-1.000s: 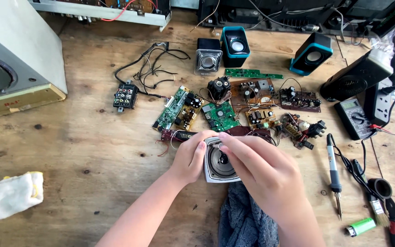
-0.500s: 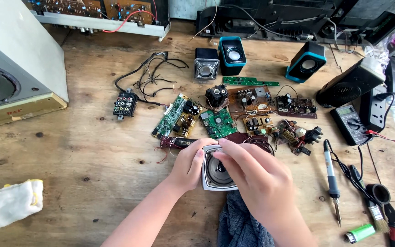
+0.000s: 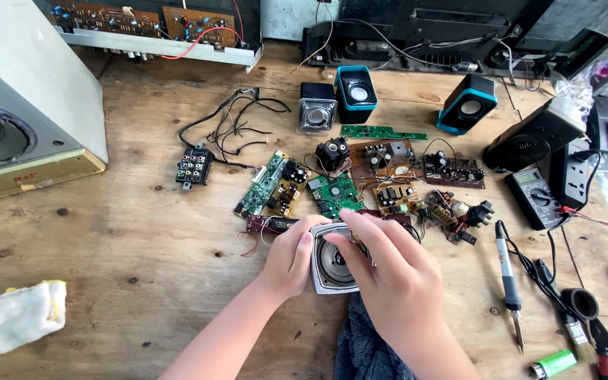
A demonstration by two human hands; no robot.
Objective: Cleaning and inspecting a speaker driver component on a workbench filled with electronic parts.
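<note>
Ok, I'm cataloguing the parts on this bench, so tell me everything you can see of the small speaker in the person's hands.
The small speaker is a bare driver: a dark round cone in a silvery, rounded-square frame that looks like metal. It faces up, low over the wooden bench, above a dark grey cloth. The left hand grips its left edge; the right hand covers its right side, fingers over the top edge.

Both hands, left hand [image 3: 291, 255] and right hand [image 3: 388, 274], hold a speaker [image 3: 332, 266] at the table's [image 3: 121, 281] near middle. Circuit boards [image 3: 332, 190] lie just behind it. A soldering iron [image 3: 507, 281] lies right of it, a cloth [image 3: 15, 317] far left, and a speaker cabinet [image 3: 22, 105] behind the cloth.
</note>
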